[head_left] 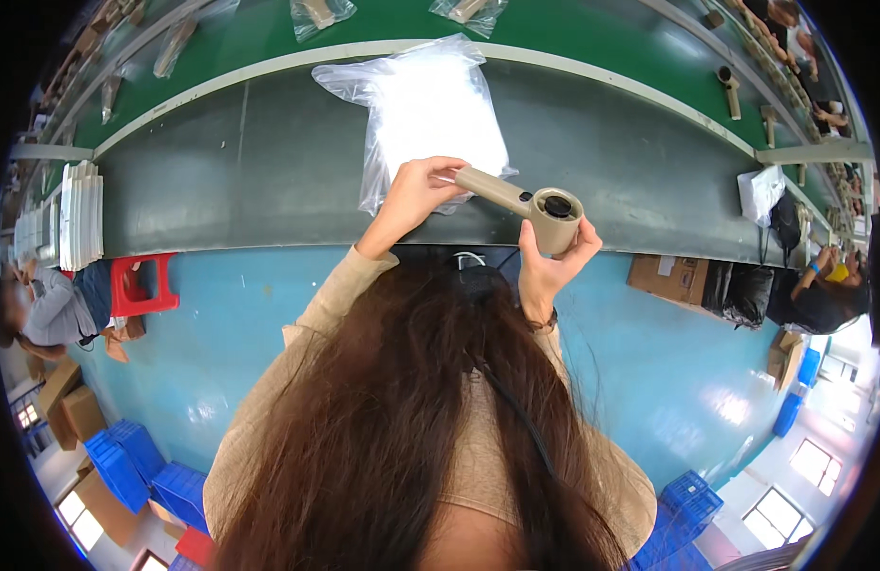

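A beige hair dryer (497, 189), with a long handle and a round head showing a black centre, is held up tilted between my hands above the bench's near edge. My left hand (423, 197) pinches the end of the handle. On the other side, the thumb and fingers of my right hand (555, 264) grip the round head from below. A pile of clear and white plastic bags (430, 114) lies on the dark bench (297, 143) just beyond my left hand.
A green conveyor (383, 24) carrying bagged pieces runs behind the bench. White stacked sheets (81, 217) and a red stool (143, 285) are at left. At right are a white bag (762, 193) and a cardboard box (668, 277). People sit at both sides.
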Demonstrator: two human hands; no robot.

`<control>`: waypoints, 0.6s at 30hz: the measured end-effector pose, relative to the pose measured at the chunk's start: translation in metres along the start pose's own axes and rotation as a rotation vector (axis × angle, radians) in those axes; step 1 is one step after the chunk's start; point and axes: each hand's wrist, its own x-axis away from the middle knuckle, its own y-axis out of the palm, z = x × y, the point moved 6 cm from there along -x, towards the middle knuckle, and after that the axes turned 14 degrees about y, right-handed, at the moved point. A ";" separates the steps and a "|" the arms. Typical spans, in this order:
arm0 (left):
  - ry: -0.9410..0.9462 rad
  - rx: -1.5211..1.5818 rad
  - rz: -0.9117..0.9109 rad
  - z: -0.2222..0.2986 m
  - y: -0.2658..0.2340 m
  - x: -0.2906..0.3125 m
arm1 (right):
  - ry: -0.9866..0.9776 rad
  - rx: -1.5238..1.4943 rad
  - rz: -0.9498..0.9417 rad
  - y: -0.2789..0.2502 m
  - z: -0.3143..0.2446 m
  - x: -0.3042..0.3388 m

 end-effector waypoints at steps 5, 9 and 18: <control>-0.036 0.026 -0.011 -0.007 -0.001 0.006 | -0.126 0.135 -0.023 0.001 -0.010 0.007; -0.010 -0.099 0.124 0.000 -0.012 0.016 | -0.199 0.238 0.006 -0.004 -0.019 0.011; 0.096 -0.111 0.300 0.016 -0.011 0.018 | -0.212 0.133 -0.004 0.013 -0.022 0.015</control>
